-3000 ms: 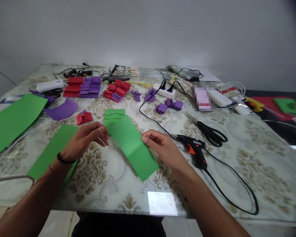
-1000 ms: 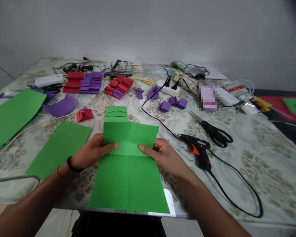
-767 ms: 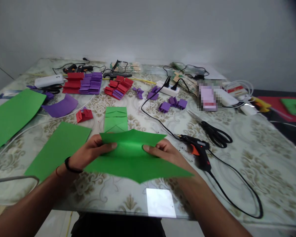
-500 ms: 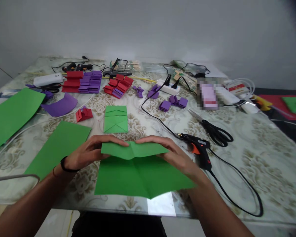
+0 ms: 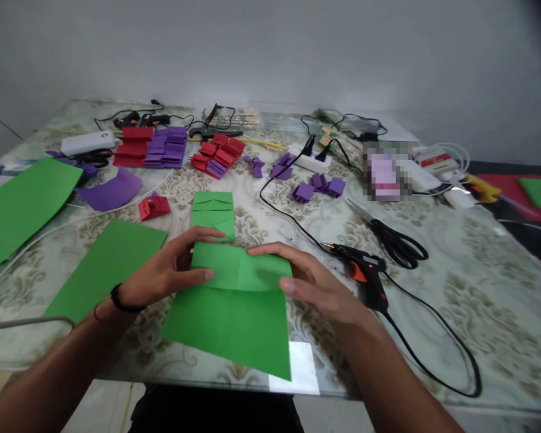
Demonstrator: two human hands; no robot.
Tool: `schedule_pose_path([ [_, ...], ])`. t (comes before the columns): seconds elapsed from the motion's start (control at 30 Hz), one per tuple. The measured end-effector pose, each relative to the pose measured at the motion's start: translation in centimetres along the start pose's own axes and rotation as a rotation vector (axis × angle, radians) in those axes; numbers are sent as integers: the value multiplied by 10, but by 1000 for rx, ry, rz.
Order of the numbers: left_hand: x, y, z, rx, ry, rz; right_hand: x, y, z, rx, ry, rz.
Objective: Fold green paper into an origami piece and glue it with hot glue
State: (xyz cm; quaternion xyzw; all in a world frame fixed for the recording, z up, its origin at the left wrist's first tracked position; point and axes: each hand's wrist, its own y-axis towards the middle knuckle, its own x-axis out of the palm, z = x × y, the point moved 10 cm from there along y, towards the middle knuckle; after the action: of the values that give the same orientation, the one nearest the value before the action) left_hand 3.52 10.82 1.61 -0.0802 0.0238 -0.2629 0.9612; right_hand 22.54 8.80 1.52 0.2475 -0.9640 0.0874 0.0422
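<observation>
A sheet of green paper [image 5: 234, 328] with its far part folded over toward me lies between my hands, a crease running down its middle. My left hand [image 5: 169, 267] grips the folded flap at its left side, thumb on top and fingers over the far edge. At the right end of the flap, my right hand [image 5: 318, 276] holds the paper with thumb in front and fingers along the fold. Just beyond sits a folded green paper piece [image 5: 213, 207], partly covered by my left fingers. Another green sheet [image 5: 110, 261] lies left of my left hand.
A glue gun [image 5: 360, 264] with a lit red light and trailing cord lies to the right, near black-handled scissors [image 5: 390, 237]. Red and purple folded pieces [image 5: 219, 156], a white power strip [image 5: 309, 157] and a phone [image 5: 385, 174] lie farther back. A large green sheet [image 5: 22, 204] is at far left.
The folded flap has been laid flatter and its middle no longer bulges. Both thumbs now show on top of the paper, and the sheet's near part has swung slightly left.
</observation>
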Motion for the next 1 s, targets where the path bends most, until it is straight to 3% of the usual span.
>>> schedule_pose_path([
  [0.13, -5, 4, -12, -56, -17, 81, -5, 5, 6, -53, -42, 87],
  [0.3, -17, 3, -3, 19, 169, 214, 0, 9, 7, -106, -86, 49],
  [0.37, -15, 2, 4, 62, 189, 187, 0, 10, 8, -89, -50, 51],
  [0.53, 5, -3, 30, 267, 269, -37, -8, 11, 11, -43, 8, 111],
  [0.6, 5, -4, 31, 289, 357, -30, -8, 10, 15, 0, 24, 99],
  [0.83, -22, 1, 0, 82, 390, 251, 4, 7, 9, -66, 177, -85],
  [1.0, -9, 3, -5, 46, 184, 155, -4, 10, 20, 14, -18, 64],
])
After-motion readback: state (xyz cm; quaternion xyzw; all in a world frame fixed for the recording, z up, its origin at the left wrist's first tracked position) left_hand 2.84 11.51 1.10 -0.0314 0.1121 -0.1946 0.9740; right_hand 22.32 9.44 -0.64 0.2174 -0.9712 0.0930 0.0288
